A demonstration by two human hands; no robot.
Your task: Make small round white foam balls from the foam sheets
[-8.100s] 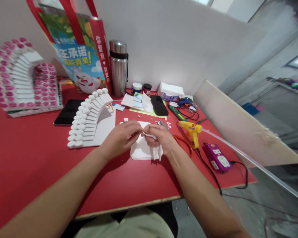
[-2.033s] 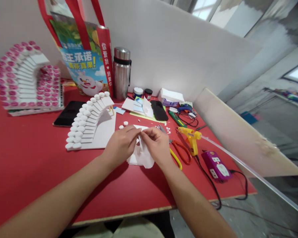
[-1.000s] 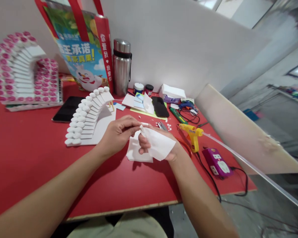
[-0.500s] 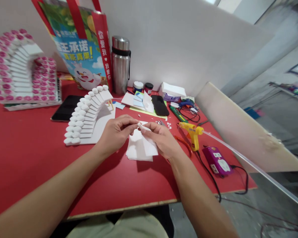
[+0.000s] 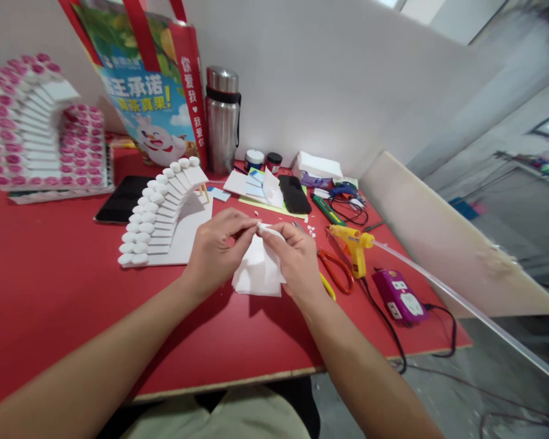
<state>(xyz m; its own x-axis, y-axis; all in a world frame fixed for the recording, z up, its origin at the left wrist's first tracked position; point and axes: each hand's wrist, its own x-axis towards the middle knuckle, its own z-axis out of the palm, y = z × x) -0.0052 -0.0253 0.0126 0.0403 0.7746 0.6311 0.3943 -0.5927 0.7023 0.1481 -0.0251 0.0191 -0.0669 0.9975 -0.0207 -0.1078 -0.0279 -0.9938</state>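
Observation:
My left hand (image 5: 216, 248) and my right hand (image 5: 293, 259) meet over a stack of white foam sheets (image 5: 257, 273) on the red table (image 5: 55, 292). Both pinch the top corner of one white foam sheet (image 5: 264, 228) with thumb and fingertips, fingers closed. The rest of that sheet hangs down between my hands onto the stack. Just left of my left hand stands a white foam staircase model (image 5: 165, 213) with rounded knobs along its steps.
Red-and-yellow scissors (image 5: 336, 274), a yellow glue gun (image 5: 354, 244) and a purple power strip (image 5: 400, 299) lie right of my hands. Behind are a steel flask (image 5: 222, 122), a printed bag (image 5: 150, 91), a black phone (image 5: 123, 207), paint jars and a pink-dotted model (image 5: 41, 128).
One second ago the sheet lay spread across my right palm; my right hand has since turned over and closed on its corner beside my left fingers. The scissors are uncovered.

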